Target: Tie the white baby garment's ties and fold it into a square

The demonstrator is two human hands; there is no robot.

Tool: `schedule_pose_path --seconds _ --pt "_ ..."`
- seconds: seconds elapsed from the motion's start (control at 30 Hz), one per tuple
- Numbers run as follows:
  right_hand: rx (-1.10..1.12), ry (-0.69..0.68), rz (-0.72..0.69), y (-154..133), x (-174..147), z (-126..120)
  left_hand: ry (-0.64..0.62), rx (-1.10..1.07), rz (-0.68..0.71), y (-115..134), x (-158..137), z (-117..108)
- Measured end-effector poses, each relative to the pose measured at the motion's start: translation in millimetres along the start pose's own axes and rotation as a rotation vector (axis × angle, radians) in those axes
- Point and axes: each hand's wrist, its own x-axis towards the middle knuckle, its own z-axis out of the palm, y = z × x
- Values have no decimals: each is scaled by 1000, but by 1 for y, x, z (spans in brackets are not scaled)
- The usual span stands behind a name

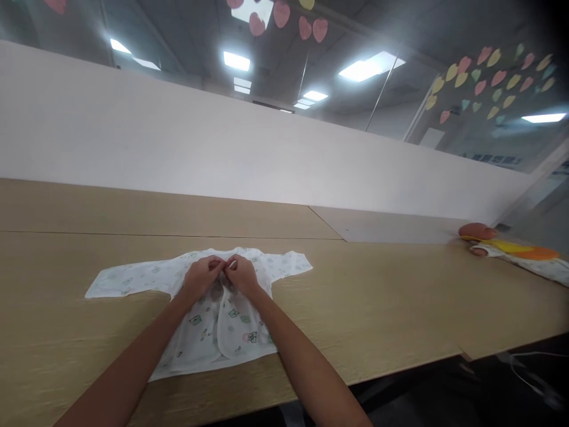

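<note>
A small white baby shirt [200, 332] with green and pink animal prints lies front side up on the wooden table [377, 308], its sleeves spread to both sides. Near the neckline my left hand [204, 274] pinches the front of the shirt. My right hand [241, 274] pinches the fabric right beside it, and the fingertips of both hands meet. Whatever fastener may be between the fingers is hidden. Below the hands, the curved front edge of the shirt overlaps the other side.
At the far right end of the table lies a doll-like thing [478, 231] with yellow and orange cloth [520, 249] and white printed fabric. A white partition [186, 142] runs along the back, with glass above it bearing heart-shaped paper notes. A cable hangs below the table at the lower right.
</note>
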Motion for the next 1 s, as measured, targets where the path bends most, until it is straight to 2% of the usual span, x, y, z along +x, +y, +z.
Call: schedule_pose_path --seconds 0.23,0.47,1.0 --pt "48 -43 46 1 5 0 5 20 -10 -4 3 3" --pt "172 -16 133 2 9 -1 19 64 -5 -2 2 3" --pt "273 2 199 -1 8 0 18 85 -1 -3 3 4"
